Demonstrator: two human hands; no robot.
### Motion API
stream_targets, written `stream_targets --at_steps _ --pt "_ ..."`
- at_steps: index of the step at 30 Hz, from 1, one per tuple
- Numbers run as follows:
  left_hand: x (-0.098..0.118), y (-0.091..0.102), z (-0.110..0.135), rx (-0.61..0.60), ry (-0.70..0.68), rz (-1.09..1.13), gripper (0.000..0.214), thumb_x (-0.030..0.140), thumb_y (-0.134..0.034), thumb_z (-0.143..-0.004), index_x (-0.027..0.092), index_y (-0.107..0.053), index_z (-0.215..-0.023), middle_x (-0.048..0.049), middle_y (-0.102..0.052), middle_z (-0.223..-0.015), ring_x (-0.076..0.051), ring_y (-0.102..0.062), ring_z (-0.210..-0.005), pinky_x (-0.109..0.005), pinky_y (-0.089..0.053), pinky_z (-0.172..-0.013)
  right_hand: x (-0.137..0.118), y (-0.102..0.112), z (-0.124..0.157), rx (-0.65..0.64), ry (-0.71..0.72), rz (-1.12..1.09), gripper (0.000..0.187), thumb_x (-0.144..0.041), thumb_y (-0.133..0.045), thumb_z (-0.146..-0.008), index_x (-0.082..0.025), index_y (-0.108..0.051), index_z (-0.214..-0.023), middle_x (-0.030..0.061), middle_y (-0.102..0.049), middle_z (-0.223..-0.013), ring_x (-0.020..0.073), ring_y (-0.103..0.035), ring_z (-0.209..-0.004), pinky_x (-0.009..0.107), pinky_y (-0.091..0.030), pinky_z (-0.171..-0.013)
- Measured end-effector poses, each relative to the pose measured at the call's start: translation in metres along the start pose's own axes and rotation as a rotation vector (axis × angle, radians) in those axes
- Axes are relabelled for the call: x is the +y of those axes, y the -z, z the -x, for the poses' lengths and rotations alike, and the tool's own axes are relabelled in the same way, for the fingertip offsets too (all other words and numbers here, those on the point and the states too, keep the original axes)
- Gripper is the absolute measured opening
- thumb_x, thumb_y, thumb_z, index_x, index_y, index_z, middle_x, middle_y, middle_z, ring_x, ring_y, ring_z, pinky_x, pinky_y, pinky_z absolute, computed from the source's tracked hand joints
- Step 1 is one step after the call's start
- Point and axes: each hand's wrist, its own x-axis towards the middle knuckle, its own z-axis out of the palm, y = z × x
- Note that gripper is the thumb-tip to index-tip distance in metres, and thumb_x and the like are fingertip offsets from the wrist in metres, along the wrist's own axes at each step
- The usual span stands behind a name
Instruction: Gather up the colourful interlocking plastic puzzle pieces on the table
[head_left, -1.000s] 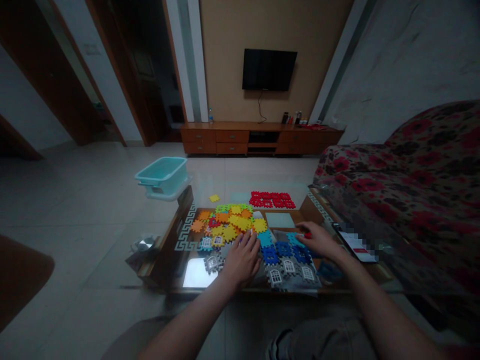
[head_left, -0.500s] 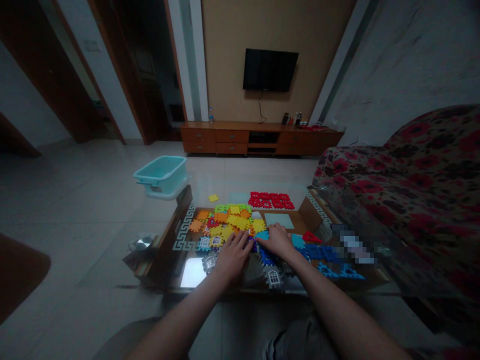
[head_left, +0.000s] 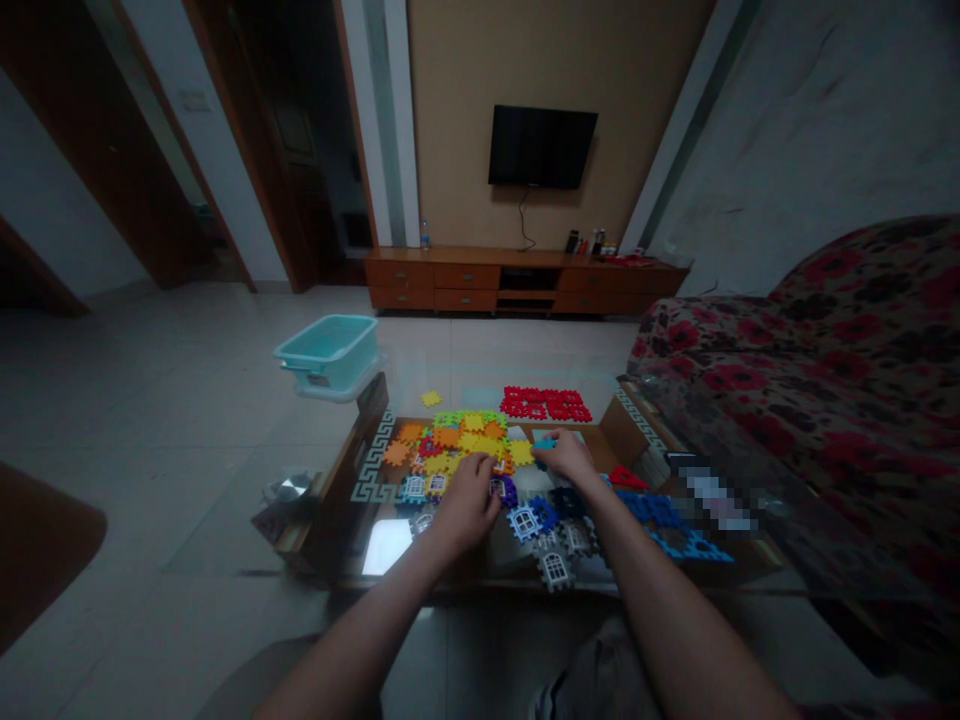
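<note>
In the head view my right hand (head_left: 570, 456) pinches a light blue toothed tile (head_left: 541, 447) above the glass table. My left hand (head_left: 466, 505) is curled, with its thumb and fingertips at the left edge of a purple window tile (head_left: 508, 489). Beyond my left hand lies a spread of yellow tiles (head_left: 481, 441) with orange tiles (head_left: 411, 432) and green tiles (head_left: 447, 416). A blue window tile (head_left: 524, 521) and a grey window tile (head_left: 555, 570) lie between my forearms.
Red tiles (head_left: 546, 403) form a block at the far side of the glass table (head_left: 225, 530). Dark blue tiles (head_left: 652, 508) and a red triangular piece (head_left: 625, 477) lie to the right. A turquoise tub (head_left: 330, 355) stands far left. A floral sofa (head_left: 810, 350) flanks the right.
My right hand has lifted and moved slightly away from me with the light blue tile. My left hand's fingers have curled in. The blue window tile is now uncovered.
</note>
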Motion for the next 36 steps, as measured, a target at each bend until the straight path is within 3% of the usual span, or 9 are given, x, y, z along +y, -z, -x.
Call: stream_targets --at_steps 5,10,14,17,20,23,29,32,36 --pt "0.000 0.017 -0.012 0.095 0.044 0.283 0.068 0.024 -0.066 -0.080 0.022 -0.041 -0.143 -0.0123 -0.050 -0.140 -0.028 -0.045 -0.134 -0.045 -0.034 -0.114 -0.038 -0.026 0.022 -0.239 0.161 -0.258 0.045 -0.036 -0.078 -0.075 -0.017 -0.062 -0.113 0.0044 -0.070 -0.085 0.0167 -0.065 -0.067 0.024 -0.048 -0.053" --pt "-0.017 0.045 -0.016 0.102 0.057 0.269 0.058 0.015 -0.065 -0.076 0.022 -0.054 -0.132 -0.0105 -0.061 -0.131 -0.027 -0.055 -0.123 -0.043 -0.039 -0.109 -0.064 -0.042 0.029 -0.338 0.288 -0.345 0.043 -0.036 -0.076 -0.079 -0.019 -0.062 -0.116 0.0047 -0.073 -0.089 0.0160 -0.067 -0.070 0.023 -0.051 -0.056" --pt "-0.047 0.071 -0.015 0.125 0.256 0.023 0.049 0.026 -0.067 -0.079 0.018 -0.057 -0.126 -0.0127 -0.064 -0.125 -0.027 -0.059 -0.116 -0.038 -0.043 -0.103 -0.053 -0.024 0.003 -0.211 0.316 -0.259 0.032 -0.032 -0.058 -0.091 -0.020 -0.062 -0.120 0.0096 -0.071 -0.109 0.0199 -0.067 -0.092 0.029 -0.054 -0.073" --pt "-0.070 0.088 -0.011 0.086 0.385 -0.133 0.039 0.027 -0.068 -0.080 0.016 -0.060 -0.117 -0.0128 -0.066 -0.115 -0.028 -0.060 -0.109 -0.037 -0.044 -0.097 -0.029 -0.016 -0.014 -0.096 0.287 -0.086 0.044 -0.014 -0.065 -0.077 -0.015 -0.062 -0.121 0.0148 -0.064 -0.124 0.0265 -0.059 -0.115 0.036 -0.047 -0.095" --pt "-0.085 0.096 -0.006 0.061 0.458 -0.227 0.039 0.029 -0.071 -0.076 0.015 -0.062 -0.111 -0.0149 -0.065 -0.111 -0.030 -0.060 -0.107 -0.038 -0.043 -0.094 -0.005 -0.020 -0.019 -0.120 0.281 0.095 0.065 -0.003 -0.071 -0.059 -0.016 -0.064 -0.123 0.0150 -0.060 -0.134 0.0322 -0.052 -0.124 0.040 -0.039 -0.103" --pt "-0.088 0.097 -0.004 0.023 0.503 -0.341 0.043 0.038 -0.071 -0.077 0.015 -0.062 -0.113 -0.0169 -0.063 -0.112 -0.032 -0.058 -0.109 -0.039 -0.043 -0.093 0.005 -0.027 -0.020 -0.149 0.307 0.233 0.069 -0.003 -0.071 -0.057 -0.018 -0.065 -0.125 0.0136 -0.059 -0.137 0.0321 -0.052 -0.125 0.039 -0.038 -0.104" --pt "-0.087 0.094 -0.005 -0.027 0.539 -0.395 0.051 0.052 -0.066 -0.079 0.017 -0.063 -0.116 -0.0167 -0.061 -0.116 -0.034 -0.056 -0.112 -0.039 -0.043 -0.094 0.005 -0.018 -0.025 -0.113 0.332 0.375 0.032 -0.014 -0.077 -0.059 -0.013 -0.075 -0.092 0.0131 -0.073 -0.101 0.0280 -0.066 -0.096 0.031 -0.046 -0.083" --pt "-0.090 0.093 -0.004 -0.034 0.540 -0.400 0.053 0.054 -0.064 -0.079 0.018 -0.063 -0.118 -0.0162 -0.061 -0.117 -0.033 -0.056 -0.112 -0.039 -0.044 -0.094 -0.002 -0.016 -0.022 -0.021 0.324 0.372 0.030 -0.020 -0.076 -0.065 -0.011 -0.075 -0.094 0.0148 -0.073 -0.097 0.0291 -0.066 -0.094 0.031 -0.047 -0.080" --pt "-0.098 0.088 -0.002 -0.070 0.577 -0.407 0.058 0.057 -0.065 -0.078 0.019 -0.062 -0.122 -0.0172 -0.060 -0.118 -0.034 -0.057 -0.115 -0.039 -0.044 -0.096 -0.029 -0.029 -0.014 0.043 0.423 0.296 0.035 -0.026 -0.071 -0.075 -0.010 -0.073 -0.106 0.0159 -0.072 -0.106 0.0298 -0.064 -0.104 0.034 -0.047 -0.089"
